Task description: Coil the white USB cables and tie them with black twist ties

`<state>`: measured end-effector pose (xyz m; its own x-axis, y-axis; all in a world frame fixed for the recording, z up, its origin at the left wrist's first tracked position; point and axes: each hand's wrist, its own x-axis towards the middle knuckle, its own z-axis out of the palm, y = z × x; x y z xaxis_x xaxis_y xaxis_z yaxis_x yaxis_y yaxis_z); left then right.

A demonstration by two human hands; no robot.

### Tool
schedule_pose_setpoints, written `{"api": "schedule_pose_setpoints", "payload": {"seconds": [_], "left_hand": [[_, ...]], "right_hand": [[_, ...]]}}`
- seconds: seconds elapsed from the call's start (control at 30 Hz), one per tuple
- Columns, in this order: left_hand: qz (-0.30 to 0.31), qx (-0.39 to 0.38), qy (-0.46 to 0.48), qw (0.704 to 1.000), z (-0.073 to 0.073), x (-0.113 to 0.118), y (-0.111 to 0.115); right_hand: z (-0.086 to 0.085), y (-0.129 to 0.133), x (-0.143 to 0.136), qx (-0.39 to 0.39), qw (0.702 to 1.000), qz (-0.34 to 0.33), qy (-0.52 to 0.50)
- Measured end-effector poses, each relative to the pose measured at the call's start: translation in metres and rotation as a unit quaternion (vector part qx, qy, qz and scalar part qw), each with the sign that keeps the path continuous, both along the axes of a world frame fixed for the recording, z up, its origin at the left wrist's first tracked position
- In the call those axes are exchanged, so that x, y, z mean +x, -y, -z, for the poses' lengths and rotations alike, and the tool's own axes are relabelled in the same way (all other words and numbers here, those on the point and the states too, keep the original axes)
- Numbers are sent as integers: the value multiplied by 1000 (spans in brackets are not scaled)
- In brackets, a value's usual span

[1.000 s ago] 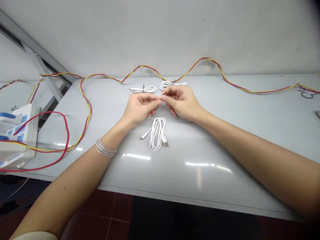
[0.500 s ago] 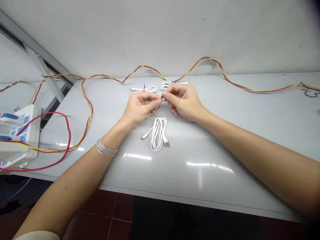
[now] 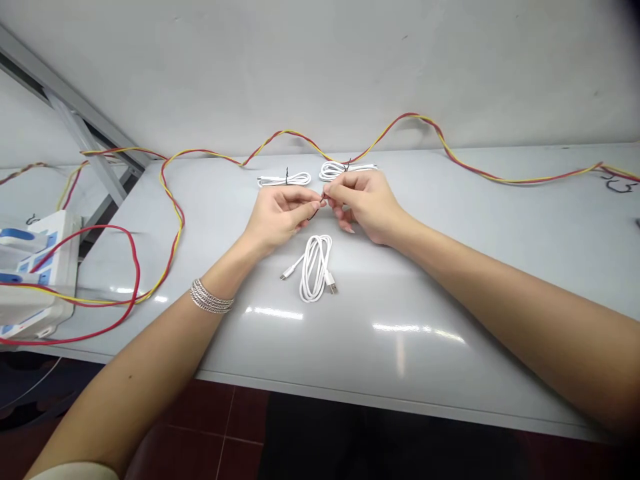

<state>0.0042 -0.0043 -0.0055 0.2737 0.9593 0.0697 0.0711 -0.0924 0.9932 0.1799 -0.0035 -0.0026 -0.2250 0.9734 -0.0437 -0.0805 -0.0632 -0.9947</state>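
Between my fingertips is a thin black twist tie [image 3: 314, 215], mostly covered by the fingers. My left hand [image 3: 283, 212] pinches one part of it, and my right hand [image 3: 367, 205] pinches it just alongside. Below the hands a white USB cable [image 3: 315, 270] lies coiled and unbound on the table, its two plugs sticking out at either side. Behind my left hand rests a white cable bundle [image 3: 297, 179] with a black tie round it. Another tied white cable bundle [image 3: 333, 171] lies behind my right hand, which partly covers it.
A twisted red and yellow wire [image 3: 280, 133] runs along the wall at the back of the grey table [image 3: 425, 373]. On the left stands a white power strip [image 3: 55, 267] with plugs and a looping red wire [image 3: 137, 267]. Several black ties [image 3: 619, 187] lie at the far right.
The black tie has turned slightly at my fingertips and looks straighter. Both hands keep their pinch in nearly the same place, and the cables stay where they were.
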Motion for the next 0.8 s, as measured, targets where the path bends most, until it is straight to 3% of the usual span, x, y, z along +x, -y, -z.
{"api": "schedule_pose_setpoints", "payload": {"seconds": [0.2, 0.37, 0.5, 0.8], "left_hand": [[-1, -44, 18, 999, -1, 0, 0], [41, -121, 81, 988, -5, -3, 0], [85, -172, 120, 974, -8, -5, -1], [113, -243, 185, 946, -12, -7, -2]], "right_hand": [[-5, -1, 3, -30, 999, -23, -4], [-4, -5, 11, 71, 996, -45, -20], [0, -7, 15, 144, 987, -65, 33], [2, -7, 13, 259, 960, -36, 97]]}}
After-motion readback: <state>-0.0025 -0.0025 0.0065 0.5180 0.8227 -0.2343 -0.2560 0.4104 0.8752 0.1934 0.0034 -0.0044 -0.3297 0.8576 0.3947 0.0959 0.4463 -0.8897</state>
